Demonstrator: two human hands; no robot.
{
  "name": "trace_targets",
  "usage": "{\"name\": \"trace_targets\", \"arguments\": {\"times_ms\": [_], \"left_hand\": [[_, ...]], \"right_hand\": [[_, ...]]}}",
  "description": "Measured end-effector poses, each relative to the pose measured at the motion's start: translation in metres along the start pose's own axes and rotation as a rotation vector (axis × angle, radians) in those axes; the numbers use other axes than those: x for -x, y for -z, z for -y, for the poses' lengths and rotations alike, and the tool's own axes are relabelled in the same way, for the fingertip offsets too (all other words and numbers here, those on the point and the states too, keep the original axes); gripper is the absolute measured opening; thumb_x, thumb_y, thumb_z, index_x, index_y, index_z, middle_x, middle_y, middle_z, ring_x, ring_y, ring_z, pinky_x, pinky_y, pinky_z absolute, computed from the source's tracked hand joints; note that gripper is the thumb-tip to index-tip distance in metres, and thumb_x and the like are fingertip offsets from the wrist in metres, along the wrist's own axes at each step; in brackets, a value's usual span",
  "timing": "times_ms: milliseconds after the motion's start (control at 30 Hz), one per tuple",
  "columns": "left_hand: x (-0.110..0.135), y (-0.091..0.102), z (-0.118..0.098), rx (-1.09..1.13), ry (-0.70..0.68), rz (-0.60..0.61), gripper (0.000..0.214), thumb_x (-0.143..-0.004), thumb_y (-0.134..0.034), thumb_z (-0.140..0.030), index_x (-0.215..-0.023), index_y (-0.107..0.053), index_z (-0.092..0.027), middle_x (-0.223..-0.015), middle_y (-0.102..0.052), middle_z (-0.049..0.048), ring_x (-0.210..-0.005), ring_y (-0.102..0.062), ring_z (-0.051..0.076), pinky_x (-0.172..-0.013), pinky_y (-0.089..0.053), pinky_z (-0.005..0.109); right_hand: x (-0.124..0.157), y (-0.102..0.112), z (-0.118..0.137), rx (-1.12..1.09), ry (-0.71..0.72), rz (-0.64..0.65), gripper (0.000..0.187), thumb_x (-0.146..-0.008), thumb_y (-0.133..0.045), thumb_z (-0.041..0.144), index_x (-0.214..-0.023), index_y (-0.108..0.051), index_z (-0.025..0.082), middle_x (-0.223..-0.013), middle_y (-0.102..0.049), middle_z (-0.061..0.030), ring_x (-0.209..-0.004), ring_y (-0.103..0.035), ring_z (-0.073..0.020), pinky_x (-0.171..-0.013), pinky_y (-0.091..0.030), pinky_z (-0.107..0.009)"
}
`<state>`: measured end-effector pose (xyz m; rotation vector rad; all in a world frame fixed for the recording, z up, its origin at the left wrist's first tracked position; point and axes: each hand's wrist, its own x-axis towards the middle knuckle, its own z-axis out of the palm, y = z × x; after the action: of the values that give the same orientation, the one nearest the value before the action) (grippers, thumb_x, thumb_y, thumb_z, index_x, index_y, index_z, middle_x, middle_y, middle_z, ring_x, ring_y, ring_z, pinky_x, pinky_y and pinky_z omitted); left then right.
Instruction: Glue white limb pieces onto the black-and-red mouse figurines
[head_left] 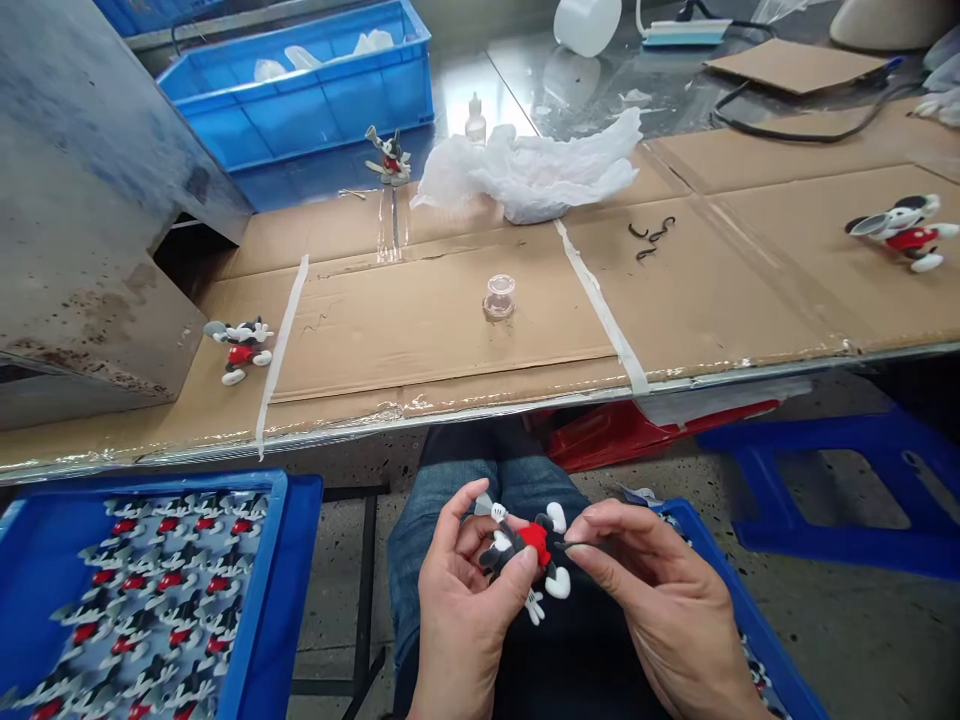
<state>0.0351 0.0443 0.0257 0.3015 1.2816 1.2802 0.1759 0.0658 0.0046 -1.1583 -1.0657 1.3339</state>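
Observation:
My left hand (469, 610) is closed around a small mouse figurine (535, 538) with red shorts, white shoes, white gloves and black limbs. The figurine lies sideways above my lap, its feet toward the right. Between the thumb and forefinger of my right hand (671, 590) is a thin black tail piece (571, 545). Its tip is at the figurine's rear, between the shoes; whether it is inserted cannot be made out. On the cardboard are several loose black curled tails (651, 238) and a small clear pot (499, 297).
Similar figurines stand on the bench at left (240, 352), back (391, 158) and right (911, 235). A blue tray (279, 540) filled with figurines is at lower left; another blue tray (780, 640) is at right. Beyond are a blue crate (330, 110), crumpled plastic (532, 170) and a blue stool (832, 500).

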Motion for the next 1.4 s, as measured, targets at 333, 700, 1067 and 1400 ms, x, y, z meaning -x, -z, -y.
{"name": "trace_targets", "arguments": {"times_ms": [333, 700, 1067, 1400], "left_hand": [[0.002, 0.004, 0.002, -0.028, -0.051, 0.048, 0.060, -0.073, -0.081, -0.021, -0.126, -0.053, -0.022, -0.091, -0.074, 0.0019, -0.086, -0.070, 0.016, -0.076, -0.056, 0.025], [0.005, 0.003, 0.002, -0.061, -0.075, 0.048, 0.055, -0.074, -0.081, -0.020, -0.124, -0.058, -0.024, -0.092, -0.075, 0.0012, -0.088, -0.070, 0.015, -0.074, -0.055, 0.020], [0.012, 0.002, 0.003, -0.130, -0.135, 0.003, 0.052, -0.074, -0.082, -0.022, -0.122, -0.061, -0.027, -0.090, -0.077, 0.0009, -0.086, -0.070, 0.013, -0.069, -0.053, 0.016], [0.017, 0.002, 0.007, -0.147, -0.167, -0.019, 0.052, -0.073, -0.082, -0.022, -0.121, -0.062, -0.029, -0.091, -0.077, -0.0007, -0.083, -0.070, 0.012, -0.069, -0.053, 0.016]], "right_hand": [[0.005, 0.011, -0.004, 0.314, 0.441, 0.152, 0.039, -0.086, -0.063, -0.004, -0.112, -0.063, 0.025, -0.090, -0.068, 0.0001, -0.089, -0.053, -0.0178, -0.082, -0.043, -0.029], [0.006, 0.011, -0.002, 0.419, 0.477, 0.121, 0.039, -0.086, -0.064, -0.001, -0.113, -0.061, 0.026, -0.089, -0.069, -0.0009, -0.084, -0.057, -0.0200, -0.077, -0.047, -0.034], [0.009, 0.011, 0.003, 0.401, 0.490, 0.175, 0.044, -0.084, -0.063, -0.006, -0.116, -0.059, 0.023, -0.092, -0.068, -0.0019, -0.087, -0.055, -0.0194, -0.076, -0.047, -0.033], [0.000, 0.008, 0.021, 0.478, 0.607, 0.287, 0.035, -0.084, -0.058, -0.008, -0.102, -0.068, 0.020, -0.088, -0.069, -0.0034, -0.082, -0.060, -0.0189, -0.072, -0.050, -0.033]]}}
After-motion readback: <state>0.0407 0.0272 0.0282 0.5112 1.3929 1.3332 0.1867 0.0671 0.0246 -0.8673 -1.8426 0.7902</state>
